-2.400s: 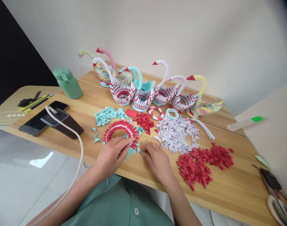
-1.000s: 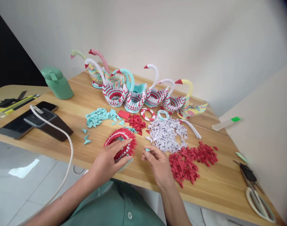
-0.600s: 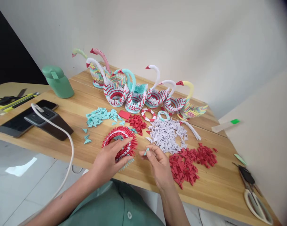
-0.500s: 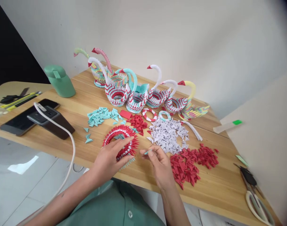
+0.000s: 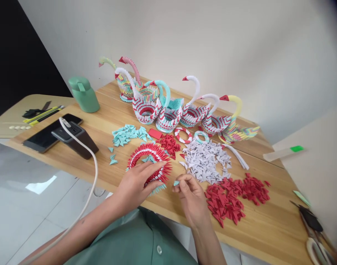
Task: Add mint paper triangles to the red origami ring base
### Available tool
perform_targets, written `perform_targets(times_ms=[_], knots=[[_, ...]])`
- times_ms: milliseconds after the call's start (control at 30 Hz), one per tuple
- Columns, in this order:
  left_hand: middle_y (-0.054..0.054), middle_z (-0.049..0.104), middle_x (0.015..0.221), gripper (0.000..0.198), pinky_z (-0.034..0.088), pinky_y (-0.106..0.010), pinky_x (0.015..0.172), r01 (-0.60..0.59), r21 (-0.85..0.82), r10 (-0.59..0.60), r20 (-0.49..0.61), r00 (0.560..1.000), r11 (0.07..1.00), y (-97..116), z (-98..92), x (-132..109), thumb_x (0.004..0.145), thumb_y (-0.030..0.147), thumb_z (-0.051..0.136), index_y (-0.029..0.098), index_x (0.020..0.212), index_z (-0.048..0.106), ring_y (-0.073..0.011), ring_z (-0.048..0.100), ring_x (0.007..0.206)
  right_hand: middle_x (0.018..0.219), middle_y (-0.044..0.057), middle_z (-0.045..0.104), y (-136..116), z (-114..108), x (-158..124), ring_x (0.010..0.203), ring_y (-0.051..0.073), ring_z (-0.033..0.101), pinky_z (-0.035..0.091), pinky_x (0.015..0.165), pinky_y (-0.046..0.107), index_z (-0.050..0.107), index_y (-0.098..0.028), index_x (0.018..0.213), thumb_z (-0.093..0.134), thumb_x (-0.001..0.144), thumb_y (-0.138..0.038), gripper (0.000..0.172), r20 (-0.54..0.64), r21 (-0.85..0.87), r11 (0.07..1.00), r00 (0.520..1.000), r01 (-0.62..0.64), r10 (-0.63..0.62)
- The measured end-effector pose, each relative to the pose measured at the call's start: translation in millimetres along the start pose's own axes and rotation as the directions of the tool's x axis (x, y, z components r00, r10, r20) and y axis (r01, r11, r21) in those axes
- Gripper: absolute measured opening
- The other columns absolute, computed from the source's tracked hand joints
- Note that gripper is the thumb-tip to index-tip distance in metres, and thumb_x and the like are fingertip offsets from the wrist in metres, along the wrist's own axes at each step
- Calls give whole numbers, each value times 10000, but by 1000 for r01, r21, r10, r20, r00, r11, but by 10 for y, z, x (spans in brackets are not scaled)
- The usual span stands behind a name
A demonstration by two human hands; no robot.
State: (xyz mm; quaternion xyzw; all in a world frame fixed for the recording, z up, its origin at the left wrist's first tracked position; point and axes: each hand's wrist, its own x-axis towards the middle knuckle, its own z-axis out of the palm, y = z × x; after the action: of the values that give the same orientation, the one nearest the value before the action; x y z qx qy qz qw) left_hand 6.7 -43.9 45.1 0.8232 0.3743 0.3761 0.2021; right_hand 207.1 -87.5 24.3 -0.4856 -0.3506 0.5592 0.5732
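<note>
The left hand (image 5: pixel 133 186) has its grip around a spiky red-and-white paper ring (image 5: pixel 147 149) that appears to rest on the tabletop (image 5: pixel 270 224). Beside it, the right hand (image 5: pixel 193 198) pinches a small teal folded piece (image 5: pixel 176 183) near heaps of white triangles (image 5: pixel 204 161) and red triangles (image 5: pixel 226 200).

No lettering, label, brand, number or sign can be read on anything in view.

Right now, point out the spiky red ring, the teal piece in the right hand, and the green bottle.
Spiky red ring (image 5: pixel 148 148): head view, far rim.
Teal piece (image 5: pixel 176 183): head view, exposed part.
Green bottle (image 5: pixel 87 97): head view, middle of body.
</note>
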Motion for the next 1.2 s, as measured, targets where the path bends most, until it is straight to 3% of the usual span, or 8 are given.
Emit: perform_targets(times_ms=[200, 333, 433, 600, 1200], knots=[[-96, 689, 1089, 318, 561, -353, 799, -29, -64, 29, 4, 1000, 998, 74, -43, 18, 995, 272, 471, 172, 1282, 567, -213, 666, 967, 671, -45, 589, 63, 173, -22, 606, 99, 544, 478, 646, 222, 677, -229, 773, 829, 735, -423, 249, 30, 231, 969, 996, -88, 83], [-80, 703, 1063, 280, 552, -325, 791, -17, -94, 14, -35, 999, 995, 130, -44, 21, 966, 254, 536, 171, 1227, 594, -200, 674, 952, 760, -45, 607, 80, 229, -42, 571, 65, 529, 502, 615, 193, 683, -229, 767, 850, 723, -357, 215, 56, 386, 913, 991, -130, 117], [-61, 714, 1042, 251, 544, -307, 786, -5, -115, -3, -66, 998, 993, 155, -39, 23, 936, 239, 591, 180, 1180, 606, -190, 683, 932, 707, -50, 586, 99, 237, -51, 553, 64, 522, 512, 601, 182, 692, -229, 773, 845, 734, -341, 193, 84, 434, 887, 988, -156, 132], [-48, 719, 1038, 255, 542, -304, 778, 29, -127, -39, -79, 996, 992, 158, -34, 19, 907, 224, 631, 195, 1160, 609, -190, 687, 916, 642, -57, 554, 106, 241, -51, 556, 69, 524, 518, 606, 170, 701, -228, 787, 827, 759, -330, 165, 113, 455, 875, 985, -166, 129], [-59, 720, 1041, 261, 555, -319, 783, 59, -128, -69, -69, 995, 990, 138, -6, 10, 892, 212, 642, 191, 1151, 615, -198, 685, 907, 624, -58, 549, 156, 218, -36, 518, 97, 489, 520, 608, 235, 655, -250, 753, 832, 725, -418, 246, 39, 356, 918, 984, -174, 171]])
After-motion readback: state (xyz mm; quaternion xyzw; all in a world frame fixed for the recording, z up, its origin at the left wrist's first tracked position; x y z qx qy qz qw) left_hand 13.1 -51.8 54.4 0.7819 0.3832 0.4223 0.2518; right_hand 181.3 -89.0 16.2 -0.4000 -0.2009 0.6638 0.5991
